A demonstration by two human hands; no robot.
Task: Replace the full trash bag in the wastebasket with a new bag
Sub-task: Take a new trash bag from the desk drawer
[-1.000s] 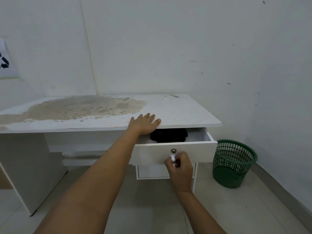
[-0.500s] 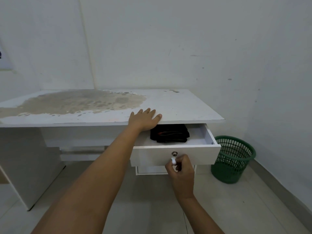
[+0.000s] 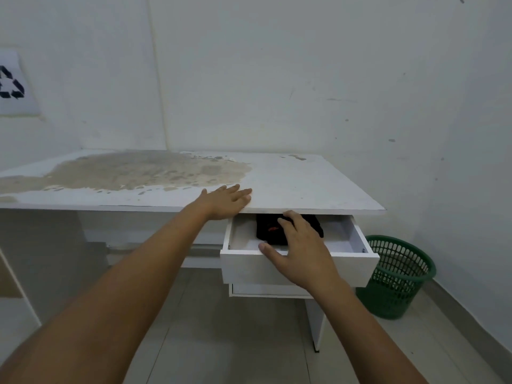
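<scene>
Green plastic lattice: wastebasket [image 3: 399, 275] standing on the tiled floor [image 3: 221, 342] at right, just beside the desk's right leg and near the right wall, upright, no bag visible on its rim. White desk [image 3: 304, 184] against the far wall, top worn to a brown-grey patch [image 3: 144, 170] over its left and middle part. Top drawer [image 3: 277, 270] pulled out toward the near side under the desk's right end, a second drawer front just below it. Inside, toward the far side, a black folded bundle [image 3: 270, 228] with a small red mark, likely bags, partly under the desk top.

Left hand [image 3: 225, 200] laid flat on the desk's near edge just left of the drawer, fingers straight and close together, holding nothing. Right hand [image 3: 300, 250] reaching over the drawer front into the drawer, fingers spread and relaxed, fingertips on or just above the black bundle, thumb out to the left over the drawer's front edge; contact hard to confirm, no grip closed around it.

On the far left wall, a white sheet with a black recycling sign [image 3: 11, 84], cut off by the frame edge.
</scene>
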